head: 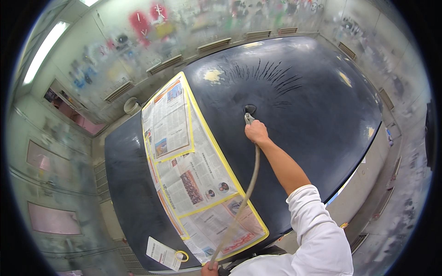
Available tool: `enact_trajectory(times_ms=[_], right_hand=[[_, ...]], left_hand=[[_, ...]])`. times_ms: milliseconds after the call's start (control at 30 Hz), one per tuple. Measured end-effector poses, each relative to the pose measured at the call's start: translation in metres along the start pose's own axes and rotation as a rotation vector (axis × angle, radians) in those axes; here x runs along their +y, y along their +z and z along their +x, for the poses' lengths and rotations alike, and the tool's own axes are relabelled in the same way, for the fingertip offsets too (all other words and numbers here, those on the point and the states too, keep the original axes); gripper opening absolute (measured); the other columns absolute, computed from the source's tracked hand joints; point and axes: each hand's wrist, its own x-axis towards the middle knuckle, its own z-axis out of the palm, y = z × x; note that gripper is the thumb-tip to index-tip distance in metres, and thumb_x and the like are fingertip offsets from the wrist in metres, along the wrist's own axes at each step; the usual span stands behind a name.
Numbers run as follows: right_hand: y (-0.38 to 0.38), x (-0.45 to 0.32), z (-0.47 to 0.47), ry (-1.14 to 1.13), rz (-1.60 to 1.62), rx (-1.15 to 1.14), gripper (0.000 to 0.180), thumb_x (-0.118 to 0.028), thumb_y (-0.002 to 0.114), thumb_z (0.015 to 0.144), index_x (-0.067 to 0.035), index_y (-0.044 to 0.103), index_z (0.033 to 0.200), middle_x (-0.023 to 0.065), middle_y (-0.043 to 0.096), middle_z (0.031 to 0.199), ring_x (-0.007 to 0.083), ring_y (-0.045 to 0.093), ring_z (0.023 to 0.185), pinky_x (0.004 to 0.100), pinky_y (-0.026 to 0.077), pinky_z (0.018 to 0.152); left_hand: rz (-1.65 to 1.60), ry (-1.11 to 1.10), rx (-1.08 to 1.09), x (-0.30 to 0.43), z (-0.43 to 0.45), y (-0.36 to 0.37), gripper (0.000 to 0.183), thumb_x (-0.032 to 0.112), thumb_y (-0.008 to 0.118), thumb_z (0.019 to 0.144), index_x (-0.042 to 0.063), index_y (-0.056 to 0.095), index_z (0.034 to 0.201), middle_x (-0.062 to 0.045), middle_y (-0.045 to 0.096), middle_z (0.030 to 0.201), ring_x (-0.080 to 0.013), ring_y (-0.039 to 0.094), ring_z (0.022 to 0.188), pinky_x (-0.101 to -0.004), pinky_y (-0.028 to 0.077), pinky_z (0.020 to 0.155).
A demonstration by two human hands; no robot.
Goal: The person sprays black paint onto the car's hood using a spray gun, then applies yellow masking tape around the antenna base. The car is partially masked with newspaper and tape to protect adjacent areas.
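Observation:
My right hand [256, 131] grips the handle of an air blow gun [249, 118] over the dark roof panel of a vehicle [297, 120]. A round dark shape shows at its front end; what it is, I cannot tell. Ahead of it, dark streaks [266, 72] fan out across the panel. A hose [255, 176] runs from the handle down to my left hand [209, 269], which holds it at the bottom edge of the view. Under the hose, newspaper masking [193, 172] edged with yellow tape covers the window area.
A dark rear panel [131, 179] lies left of the masking, with a loose newspaper piece [160, 253] and a yellow tape roll [182, 256] on it. A white bucket [132, 106] stands beyond. Paint-spattered walls [207, 20] surround the vehicle; floor grates [101, 181] lie at left.

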Motion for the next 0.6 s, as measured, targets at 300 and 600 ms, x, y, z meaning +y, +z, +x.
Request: enact_trajectory(times_ms=[300, 600], right_hand=[[0.063, -0.053, 0.024, 0.349, 0.824, 0.084, 0.031, -0.019, 0.049, 0.095, 0.009, 0.060, 0.088, 0.0168, 0.065, 0.072, 0.0254, 0.065, 0.054, 0.0371, 0.055, 0.047], [0.090, -0.102, 0.091, 0.704, 1.129, 0.293, 0.031, -0.024, 0.047, 0.098, 0.006, 0.048, 0.106, 0.0245, 0.068, 0.093, 0.0329, 0.071, 0.067, 0.0408, 0.060, 0.060]], left_hand=[[0.064, -0.070, 0.062, 0.009, 0.000, 0.001, 0.025, 0.021, 0.062, 0.096, -0.002, 0.069, 0.100, -0.016, 0.068, 0.084, -0.0238, 0.057, 0.074, -0.0385, 0.048, 0.072], [0.040, 0.015, 0.187, 0.010, 0.032, 0.004, 0.022, 0.018, 0.066, 0.093, -0.001, 0.068, 0.104, -0.005, 0.065, 0.084, -0.0137, 0.055, 0.075, -0.0321, 0.048, 0.069]])
